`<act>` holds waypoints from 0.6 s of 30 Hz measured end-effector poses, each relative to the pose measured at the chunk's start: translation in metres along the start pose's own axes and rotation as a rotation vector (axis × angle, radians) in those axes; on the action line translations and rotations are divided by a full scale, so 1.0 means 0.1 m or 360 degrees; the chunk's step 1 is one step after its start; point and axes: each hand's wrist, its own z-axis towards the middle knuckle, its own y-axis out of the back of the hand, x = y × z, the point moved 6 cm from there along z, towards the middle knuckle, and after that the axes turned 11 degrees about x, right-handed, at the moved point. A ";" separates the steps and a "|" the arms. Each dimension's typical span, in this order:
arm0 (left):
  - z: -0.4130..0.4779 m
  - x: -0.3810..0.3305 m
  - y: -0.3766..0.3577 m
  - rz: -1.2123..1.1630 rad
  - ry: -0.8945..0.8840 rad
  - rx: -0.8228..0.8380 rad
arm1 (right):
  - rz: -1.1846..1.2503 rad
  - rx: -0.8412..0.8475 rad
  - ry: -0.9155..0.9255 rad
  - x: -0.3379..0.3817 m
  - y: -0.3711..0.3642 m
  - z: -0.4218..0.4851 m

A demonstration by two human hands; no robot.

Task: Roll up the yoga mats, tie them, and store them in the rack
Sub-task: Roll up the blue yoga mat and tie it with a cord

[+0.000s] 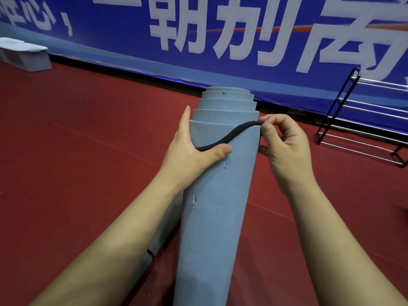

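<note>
A rolled grey yoga mat (pixel 212 206) points away from me, its far end stepped in several layers. A black elastic band (pixel 229 136) runs across the roll near that end. My left hand (pixel 194 149) grips the mat's left side, with the thumb pressing the band against the roll. At the mat's right edge, my right hand (pixel 284 146) pinches the band between thumb and fingers. A second rolled grey mat (pixel 159 235) with a black band round it lies on the floor under my left forearm, mostly hidden.
A black metal rack (pixel 344 111) with silver bars stands at the right by the wall. A blue banner (pixel 198 29) with white characters runs along the back. White foam blocks (pixel 24 56) sit far left on the red floor (pixel 77 140).
</note>
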 end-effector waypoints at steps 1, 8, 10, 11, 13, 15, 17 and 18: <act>0.00 0.00 0.00 0.0012 -0.0005 0.0010 | 0.0010 -0.0043 0.0005 -0.03 0.00 -0.02; 0.03 0.14 -0.02 -0.0308 0.0025 0.0062 | 0.0117 -0.0202 0.0194 -0.24 0.01 -0.16; 0.05 0.17 -0.02 -0.0313 0.0005 0.0121 | 0.0111 -0.0216 0.0221 -0.24 0.02 -0.17; 0.03 0.15 -0.02 -0.0308 -0.0001 0.0145 | 0.0141 -0.0248 0.0213 -0.24 0.03 -0.18; 0.01 0.10 -0.01 -0.0285 -0.0025 0.0162 | 0.0271 -0.0354 0.0130 -0.25 0.06 -0.20; -0.01 0.10 -0.01 -0.0273 -0.0033 0.0188 | 0.0304 -0.0406 -0.0075 -0.28 0.06 -0.18; -0.02 0.12 -0.03 -0.0248 -0.0016 0.0234 | 0.0223 -0.0280 -0.0361 -0.35 0.03 -0.13; -0.02 0.14 -0.04 -0.0232 -0.0015 0.0261 | 0.0134 -0.0159 -0.0463 -0.35 -0.01 -0.10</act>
